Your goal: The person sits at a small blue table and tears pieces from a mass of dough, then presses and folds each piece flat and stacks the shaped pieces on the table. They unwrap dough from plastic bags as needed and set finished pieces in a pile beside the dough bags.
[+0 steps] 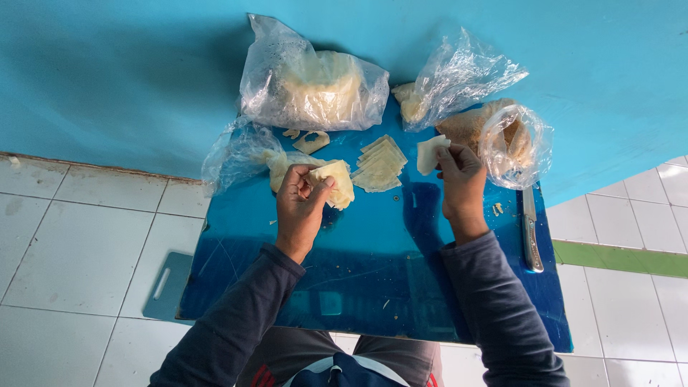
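Two hands, three plastic bags

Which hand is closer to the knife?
The right hand. It holds a pale square sheet just left of the knife, which lies along the blue board's right edge. The left hand, gripping a folded pale sheet, is farther off, across the board.

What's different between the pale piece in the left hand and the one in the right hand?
The piece in the left hand, a folded yellowish sheet, is larger, crumpled and more yellow; the small white sheet in the right hand is smaller, flatter and whiter. The left one hangs low by the blue board; the right one is pinched upright. Both look thin and doughy.
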A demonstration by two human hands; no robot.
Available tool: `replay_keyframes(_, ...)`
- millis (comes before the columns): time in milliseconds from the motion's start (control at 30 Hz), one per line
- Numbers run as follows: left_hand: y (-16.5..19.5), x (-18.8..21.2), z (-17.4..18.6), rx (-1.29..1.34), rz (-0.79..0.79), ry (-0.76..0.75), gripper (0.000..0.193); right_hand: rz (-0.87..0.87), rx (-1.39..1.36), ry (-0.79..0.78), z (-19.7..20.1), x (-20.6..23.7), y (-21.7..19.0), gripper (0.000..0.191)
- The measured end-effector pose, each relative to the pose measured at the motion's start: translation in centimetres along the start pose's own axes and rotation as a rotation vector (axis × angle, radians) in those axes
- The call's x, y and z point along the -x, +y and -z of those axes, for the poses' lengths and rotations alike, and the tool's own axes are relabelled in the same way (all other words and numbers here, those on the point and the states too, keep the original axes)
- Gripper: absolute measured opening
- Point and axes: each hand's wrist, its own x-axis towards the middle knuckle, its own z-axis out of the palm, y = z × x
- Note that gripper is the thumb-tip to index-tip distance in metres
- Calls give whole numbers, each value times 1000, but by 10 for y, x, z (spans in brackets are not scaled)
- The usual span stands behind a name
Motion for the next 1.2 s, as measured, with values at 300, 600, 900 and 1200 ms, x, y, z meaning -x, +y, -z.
replay_keyframes(300,3,0,0,-11,-7,17,24,827,919,-117,-58,52,-18,16)
replay_keyframes(600,2,0,-1,19,8,14,23,942,1051,-241,-63,73,-38,20)
replay_keyframes(900,4,-1,-1,-2,15,34,23,932,1048,-297,-66,79,-36,21)
replay_keyframes(1200,4,0,-4,15,-6,13,21,927,949,-368,-58,78,-41,13)
